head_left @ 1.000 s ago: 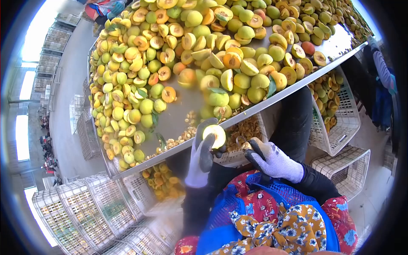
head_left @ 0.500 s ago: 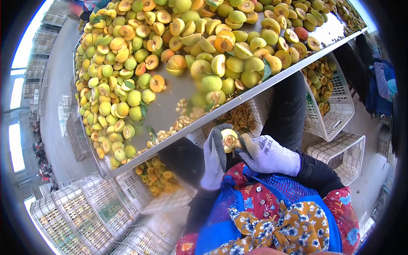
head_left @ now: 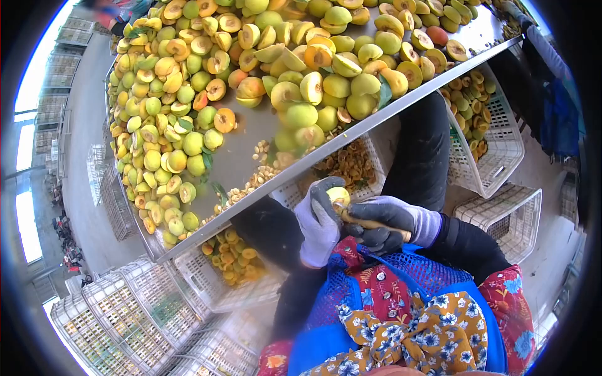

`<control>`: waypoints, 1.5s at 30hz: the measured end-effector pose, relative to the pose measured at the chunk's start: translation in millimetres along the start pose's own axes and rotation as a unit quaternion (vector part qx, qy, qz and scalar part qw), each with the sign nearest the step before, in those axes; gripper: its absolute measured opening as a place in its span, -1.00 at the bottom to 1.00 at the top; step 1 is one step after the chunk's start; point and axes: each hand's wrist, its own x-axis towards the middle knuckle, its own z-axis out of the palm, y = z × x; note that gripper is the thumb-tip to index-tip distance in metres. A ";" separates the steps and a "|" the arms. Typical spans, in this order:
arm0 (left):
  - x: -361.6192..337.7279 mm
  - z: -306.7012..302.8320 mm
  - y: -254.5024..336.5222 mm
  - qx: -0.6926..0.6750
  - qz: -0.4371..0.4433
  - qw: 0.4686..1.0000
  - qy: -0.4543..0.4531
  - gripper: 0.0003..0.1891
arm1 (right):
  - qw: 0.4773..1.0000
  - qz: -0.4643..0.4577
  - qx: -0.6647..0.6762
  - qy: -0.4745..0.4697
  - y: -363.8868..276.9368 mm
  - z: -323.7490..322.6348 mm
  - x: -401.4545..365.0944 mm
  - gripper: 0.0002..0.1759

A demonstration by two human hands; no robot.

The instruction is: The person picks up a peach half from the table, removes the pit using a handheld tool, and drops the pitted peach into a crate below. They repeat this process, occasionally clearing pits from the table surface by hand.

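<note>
- Your left hand (head_left: 318,220), in a grey-and-lilac glove, is curled around a piece of fruit (head_left: 338,195), gripping it in front of your body, just off the near edge of the desk.
- Your right hand (head_left: 392,220), gloved the same way, is closed on a slim tan tool (head_left: 370,223); its near end reaches the fruit, but you cannot tell from this view exactly how its tip sits.
- Beyond your hands, the metal desk (head_left: 251,125) carries a broad heap of green and yellow fruit (head_left: 169,81), many of them cut in half.
- Small pale pits (head_left: 251,185) lie scattered on the desk along its near edge.
- Below that edge, just past your hands, a pit crate (head_left: 379,168) holds brown and orange bits.
- To your right stands a white fruit crate (head_left: 506,150) with halves in it, and another crate (head_left: 525,216) is beside it.
- To your left, a lower crate (head_left: 204,282) holds orange-yellow halves, near large latticed crates (head_left: 138,313).
- Another person (head_left: 558,113) is at the far right.
</note>
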 end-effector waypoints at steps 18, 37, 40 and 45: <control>11.7 -30.9 -7.9 0.125 -0.057 0.987 0.086 -0.68 | 0.991 -0.048 0.078 -0.102 -0.1 -9.1 -9.8 -0.55; 148.3 -85.1 -1.3 0.465 -0.012 0.866 -0.183 -0.40 | 0.962 -0.136 -0.154 0.180 -6.2 -10.6 -12.0 -0.55; 146.1 -109.6 -8.9 0.268 -0.109 0.943 -0.162 -0.53 | 0.929 -0.161 -0.265 0.204 -12.5 3.1 -11.5 -0.55; 87.2 -91.7 11.3 0.326 0.060 0.939 -0.088 -0.64 | 0.860 -0.198 -0.394 0.255 -11.7 3.2 -7.6 -0.59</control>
